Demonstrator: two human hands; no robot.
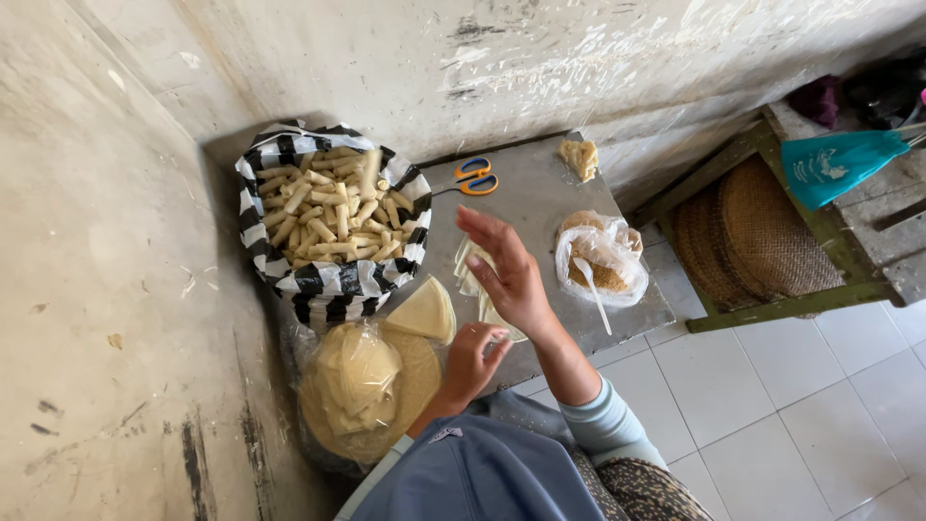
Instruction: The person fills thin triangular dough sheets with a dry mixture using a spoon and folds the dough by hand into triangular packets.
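Rough, stained concrete walls close in on a corner where a grey metal slab (pixel 540 207) serves as a low work surface above white floor tiles (pixel 772 425), seen from the head camera of a person seated over it in a blue top with pale sleeves. Their right hand (pixel 506 270) hovers above the slab with fingers spread wide and palm turned to the left, gripping nothing; just beneath and beside it lie thin, pale pastry wrappers (pixel 473 275) flat on the metal. Their left hand (pixel 473 357) is lower, near the slab's front edge, fingers loosely curled and partly open; whether it has hold of a wrapper cannot be told, though it sits just beside a wedge-shaped stack of wrappers (pixel 424 311). That stack rests on a clear plastic bag of more wrappers (pixel 362 386), which lies on a round woven tray at the person's left. Behind it stands a black-and-white striped bag (pixel 328 285), open at the top and filled with pale rolled pastry sticks (pixel 333 207). At the far edge of the slab lie orange-handled scissors (pixel 473 178), and near the far right corner a crumbly yellowish lump (pixel 581 157). A clear bag of brownish filling (pixel 603 260) sits on the slab's right side with a white spoon (pixel 593 289) standing in it. To the right, round woven mats (pixel 752 232) are stacked in a green wooden frame (pixel 772 309), with a teal bag (pixel 834 164) above them.
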